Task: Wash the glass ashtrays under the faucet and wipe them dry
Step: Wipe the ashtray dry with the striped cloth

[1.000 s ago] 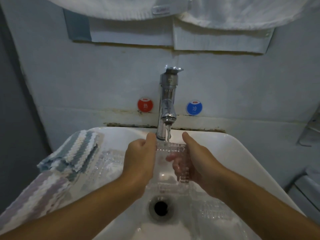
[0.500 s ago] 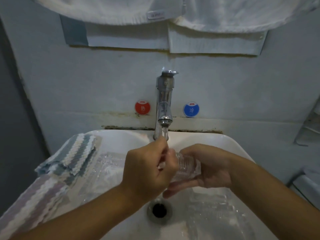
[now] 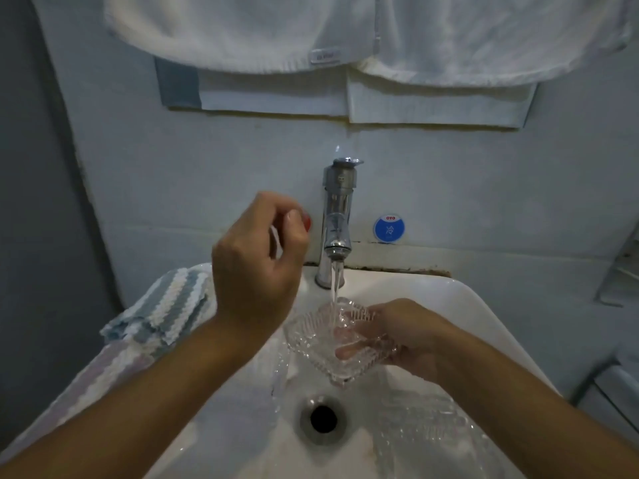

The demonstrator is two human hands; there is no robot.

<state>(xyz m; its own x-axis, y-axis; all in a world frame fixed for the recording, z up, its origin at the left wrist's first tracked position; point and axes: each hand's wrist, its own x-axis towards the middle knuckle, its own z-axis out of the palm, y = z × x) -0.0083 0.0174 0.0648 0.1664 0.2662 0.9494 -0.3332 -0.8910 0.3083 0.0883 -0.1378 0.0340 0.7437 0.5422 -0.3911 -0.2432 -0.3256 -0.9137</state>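
My right hand (image 3: pixel 404 335) holds a square ribbed glass ashtray (image 3: pixel 321 344) tilted under the running stream from the chrome faucet (image 3: pixel 337 219). Water spills off its left edge into the white sink (image 3: pixel 460 305). My left hand (image 3: pixel 256 261) is raised left of the faucet, off the ashtray, its fingers loosely curled with nothing in them. A second glass ashtray (image 3: pixel 428 430) lies in the basin at the lower right, near the drain (image 3: pixel 323 418).
A striped blue, white and purple cloth (image 3: pixel 162 316) lies on the sink's left rim. White towels (image 3: pixel 345 32) hang above. A blue cold-water sticker (image 3: pixel 389 229) sits on the wall right of the faucet; a metal rack (image 3: pixel 622 271) is at the right edge.
My left hand has let go of the ashtray and risen up and left toward the faucet. My right hand now holds the ashtray alone, turned mouth-up under the stream.
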